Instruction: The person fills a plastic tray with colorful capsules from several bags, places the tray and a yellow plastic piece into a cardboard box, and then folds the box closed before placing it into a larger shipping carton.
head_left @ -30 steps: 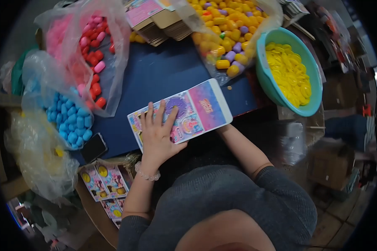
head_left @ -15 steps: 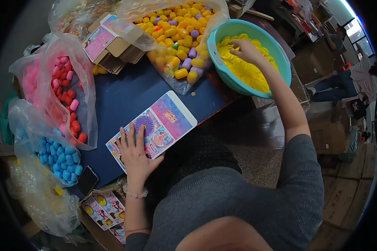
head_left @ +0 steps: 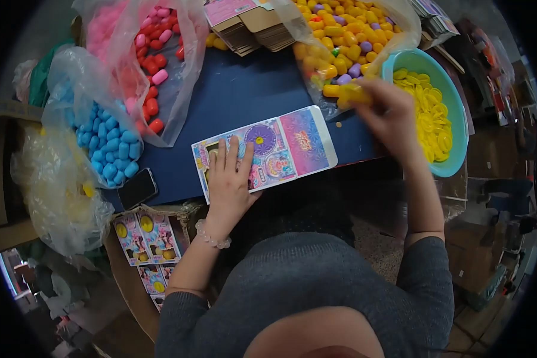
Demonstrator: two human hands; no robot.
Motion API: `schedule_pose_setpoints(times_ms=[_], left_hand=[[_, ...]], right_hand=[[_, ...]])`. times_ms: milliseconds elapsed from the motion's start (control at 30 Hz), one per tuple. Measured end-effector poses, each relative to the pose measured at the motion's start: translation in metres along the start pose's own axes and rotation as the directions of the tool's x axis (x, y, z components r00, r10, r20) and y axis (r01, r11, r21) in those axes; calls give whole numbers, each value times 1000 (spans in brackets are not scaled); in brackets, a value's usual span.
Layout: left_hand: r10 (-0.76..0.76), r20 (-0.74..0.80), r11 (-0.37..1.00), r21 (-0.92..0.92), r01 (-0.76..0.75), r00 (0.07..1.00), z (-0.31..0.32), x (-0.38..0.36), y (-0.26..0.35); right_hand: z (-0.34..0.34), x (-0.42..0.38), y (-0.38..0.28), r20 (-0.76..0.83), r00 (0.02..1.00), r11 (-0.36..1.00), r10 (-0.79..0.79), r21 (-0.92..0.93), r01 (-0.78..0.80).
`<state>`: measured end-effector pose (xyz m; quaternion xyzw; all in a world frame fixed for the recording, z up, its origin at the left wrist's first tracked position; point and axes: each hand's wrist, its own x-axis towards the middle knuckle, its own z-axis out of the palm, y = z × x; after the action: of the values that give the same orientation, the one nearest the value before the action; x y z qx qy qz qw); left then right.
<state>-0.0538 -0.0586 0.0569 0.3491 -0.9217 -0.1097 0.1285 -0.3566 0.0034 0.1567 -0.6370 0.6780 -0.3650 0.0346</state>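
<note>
Left hand [head_left: 230, 182] lies spread flat, pinning the printed card [head_left: 265, 149] on the blue table [head_left: 238, 95]. Right hand [head_left: 388, 113], blurred, pinches yellow discs [head_left: 353, 93] at the card's two o'clock; card's long axis runs eight to two.

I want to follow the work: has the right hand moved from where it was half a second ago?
Yes. The right hand has left the teal basin of yellow discs and now sits beside its rim, nearer the printed card, with something yellow at its fingers.
</note>
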Motion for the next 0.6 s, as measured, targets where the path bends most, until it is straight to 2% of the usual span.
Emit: schedule_pose_setpoints(times_ms=[67,133,200,300,333,400,433,533,600], left_hand=[[2,0,1000,-16,-2,1000,-5,3,-3],[11,4,999,-39,-11,1000,-14,13,-9],[21,40,998,-52,-19,999,-22,20,-15],[57,83,996,-67,-51,995,-32,32,-21],[33,125,997,-74,-24,992,-35,36,-23],[18,175,998,-68,-6,984,-43,46,-27],[14,177,997,-74,-1,984,-49,52,-27],[36,313,977,-209,31,949,-61,70,-35],[92,230,982,-185,-49,969,-56,75,-44]], right_hand=[[54,-11,-22,181,941,908,-287,-263,327],[101,-17,-17,361,886,920,-291,-149,363],[110,-16,-18,401,856,891,-327,-171,421],[93,0,-29,601,769,944,-218,-70,323],[93,5,-26,604,767,944,-218,-70,323],[94,15,-17,637,714,947,-290,84,310],[98,19,-14,612,725,936,-315,72,346],[98,46,-13,663,678,945,-317,157,288],[99,66,-12,693,656,954,-300,232,191]])
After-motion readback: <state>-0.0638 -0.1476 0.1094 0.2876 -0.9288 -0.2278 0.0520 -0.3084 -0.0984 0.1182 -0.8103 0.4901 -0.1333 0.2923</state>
